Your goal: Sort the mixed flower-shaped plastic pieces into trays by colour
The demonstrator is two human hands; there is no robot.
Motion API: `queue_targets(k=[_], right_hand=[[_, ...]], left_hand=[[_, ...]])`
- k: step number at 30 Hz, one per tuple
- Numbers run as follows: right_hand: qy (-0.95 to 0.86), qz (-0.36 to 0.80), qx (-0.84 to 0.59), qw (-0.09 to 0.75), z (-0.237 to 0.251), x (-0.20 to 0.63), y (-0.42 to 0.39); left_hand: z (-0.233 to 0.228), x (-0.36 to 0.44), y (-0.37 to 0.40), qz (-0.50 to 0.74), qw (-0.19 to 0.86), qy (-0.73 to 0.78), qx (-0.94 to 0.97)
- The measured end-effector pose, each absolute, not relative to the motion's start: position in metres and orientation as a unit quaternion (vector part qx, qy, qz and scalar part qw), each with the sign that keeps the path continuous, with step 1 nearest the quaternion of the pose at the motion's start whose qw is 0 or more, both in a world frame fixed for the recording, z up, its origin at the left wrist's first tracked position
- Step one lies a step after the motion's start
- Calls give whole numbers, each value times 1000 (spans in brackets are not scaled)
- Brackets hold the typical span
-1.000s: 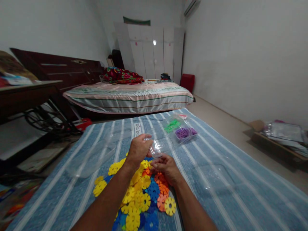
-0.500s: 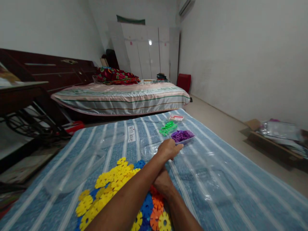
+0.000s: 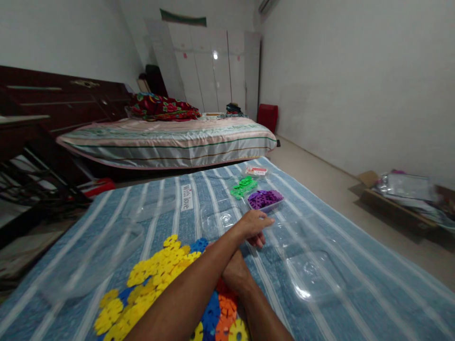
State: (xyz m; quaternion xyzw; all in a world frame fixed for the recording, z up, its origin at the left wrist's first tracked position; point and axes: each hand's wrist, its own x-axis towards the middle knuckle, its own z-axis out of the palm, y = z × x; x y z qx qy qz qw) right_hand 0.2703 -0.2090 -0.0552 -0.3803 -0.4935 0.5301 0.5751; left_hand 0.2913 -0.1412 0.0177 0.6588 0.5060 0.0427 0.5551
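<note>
My left hand (image 3: 254,226) reaches forward across my right arm, fingers apart and empty, its tips over the blue striped cover next to an empty clear tray (image 3: 220,219). Just beyond it stands a clear tray of purple pieces (image 3: 265,199), with green pieces (image 3: 243,186) behind that. My right hand (image 3: 234,272) rests low on the orange pieces (image 3: 227,308), its fingers hidden under my left forearm. A pile of yellow, blue and orange flower-shaped discs (image 3: 156,277) lies to the left of my arms.
The blue striped cover (image 3: 355,284) also carries a clear empty tray (image 3: 313,274) at the right and clear plastic (image 3: 106,246) at the left. A striped bed (image 3: 167,142) lies beyond. Dark furniture (image 3: 21,137) stands left, a cardboard box (image 3: 401,194) right.
My left hand let go of the clear tray it held above the pile and stretched forward to the right. The view has shifted left and down.
</note>
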Motion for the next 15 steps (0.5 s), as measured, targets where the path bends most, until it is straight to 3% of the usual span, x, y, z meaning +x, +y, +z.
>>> queue_targets(k=[5, 15], right_hand=[[-491, 531, -374, 580, -56, 270, -208], [-487, 520, -373, 595, -53, 269, -210]], left_hand=[[15, 293, -140, 90, 572, 502, 643], [3, 281, -130, 116, 348, 499, 785]])
